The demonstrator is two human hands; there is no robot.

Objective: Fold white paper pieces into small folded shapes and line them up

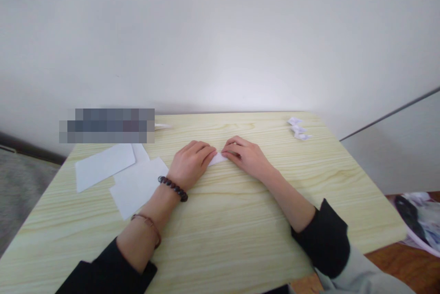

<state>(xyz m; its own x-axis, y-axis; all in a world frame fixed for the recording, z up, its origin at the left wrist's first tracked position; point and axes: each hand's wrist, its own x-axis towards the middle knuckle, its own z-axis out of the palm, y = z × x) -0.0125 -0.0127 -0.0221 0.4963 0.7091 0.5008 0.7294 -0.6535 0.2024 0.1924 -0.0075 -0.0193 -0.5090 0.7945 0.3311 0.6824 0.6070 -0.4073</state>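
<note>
The small white paper (217,159) sat on or just above the surface (240,230), my left hand (193,159) and right hand (246,156) each pinching an end. I judged this a creasing step; next, aligned edges were needed. Folded pieces (297,129) lay beyond, rightward.

Paper (217,159) between hands (192,162) (248,156), sheets (105,168) left.

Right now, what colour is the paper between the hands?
White; the paper shows best in the head view.
</note>
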